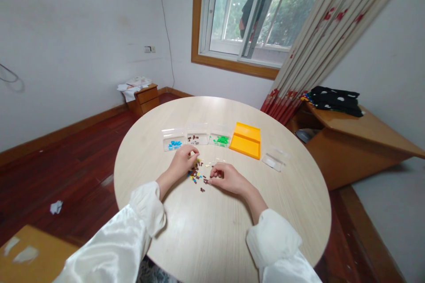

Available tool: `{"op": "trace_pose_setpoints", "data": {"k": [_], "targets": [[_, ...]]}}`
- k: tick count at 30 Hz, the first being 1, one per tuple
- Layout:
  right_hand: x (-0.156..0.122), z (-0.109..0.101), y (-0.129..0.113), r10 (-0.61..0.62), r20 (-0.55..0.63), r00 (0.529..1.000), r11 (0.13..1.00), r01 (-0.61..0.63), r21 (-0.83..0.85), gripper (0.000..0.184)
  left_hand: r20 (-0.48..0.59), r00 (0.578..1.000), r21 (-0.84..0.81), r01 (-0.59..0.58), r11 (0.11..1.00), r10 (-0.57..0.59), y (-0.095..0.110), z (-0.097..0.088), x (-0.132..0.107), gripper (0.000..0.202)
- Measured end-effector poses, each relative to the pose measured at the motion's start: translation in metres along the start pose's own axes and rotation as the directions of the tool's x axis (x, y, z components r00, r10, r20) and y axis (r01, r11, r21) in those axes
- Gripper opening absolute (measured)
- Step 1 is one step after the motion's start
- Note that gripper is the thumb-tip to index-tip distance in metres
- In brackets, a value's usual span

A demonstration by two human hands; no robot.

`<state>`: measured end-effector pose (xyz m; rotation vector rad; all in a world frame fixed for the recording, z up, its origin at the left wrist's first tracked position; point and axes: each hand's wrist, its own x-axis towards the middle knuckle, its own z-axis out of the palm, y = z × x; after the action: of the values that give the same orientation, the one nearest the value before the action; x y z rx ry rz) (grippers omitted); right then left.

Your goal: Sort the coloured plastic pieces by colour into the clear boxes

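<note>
A small heap of loose coloured pieces (198, 173), brown, yellow and blue, lies in the middle of the round table (206, 230). My left hand (182, 160) rests at the heap's left edge with its fingers curled in a pinch; what they hold is too small to name. Fingers bent, my right hand (226, 176) presses down on the heap's right side, touching brown pieces. Behind the hands stand three clear boxes: one with blue pieces (173, 139), one with brown pieces (197, 134), one with green pieces (220, 136).
An orange tray (246, 140) sits right of the boxes, with an empty clear box (275, 158) beyond it. A wooden desk (361, 139) with black cloth stands at the right, a small wooden cabinet (143, 97) at the back left. Cardboard (29, 254) lies near left.
</note>
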<state>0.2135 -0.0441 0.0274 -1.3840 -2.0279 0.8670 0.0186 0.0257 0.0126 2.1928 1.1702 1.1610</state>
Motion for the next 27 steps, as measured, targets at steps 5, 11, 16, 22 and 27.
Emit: {"op": "trace_pose_setpoints", "data": {"k": [5, 11, 16, 22, 27], "targets": [[-0.004, -0.005, -0.004, 0.007, 0.091, 0.996, 0.999, -0.003, -0.046, 0.016, -0.164, 0.974, 0.09, 0.174, 0.981, -0.157, -0.023, -0.018, 0.009, 0.009], [-0.004, -0.006, -0.007, 0.034, 0.13, 0.991, 0.991, -0.017, -0.131, 0.007, -0.279, 0.939, 0.187, 0.257, 0.948, -0.2, -0.048, -0.032, 0.017, 0.012], [-0.003, -0.004, -0.004, 0.006, 0.142, 0.99, 0.989, 0.014, -0.145, 0.006, -0.267, 0.938, 0.241, 0.287, 0.927, -0.221, -0.059, -0.032, 0.02, 0.015], [-0.004, -0.007, -0.003, 0.035, 0.132, 0.991, 0.988, -0.014, -0.157, 0.006, -0.237, 0.94, 0.287, 0.309, 0.907, -0.245, -0.062, -0.032, 0.019, 0.018], [-0.006, -0.01, -0.003, 0.06, 0.106, 0.993, 0.985, -0.042, -0.165, 0.012, -0.243, 0.941, 0.273, 0.301, 0.914, -0.237, -0.065, -0.031, 0.018, 0.019]]}}
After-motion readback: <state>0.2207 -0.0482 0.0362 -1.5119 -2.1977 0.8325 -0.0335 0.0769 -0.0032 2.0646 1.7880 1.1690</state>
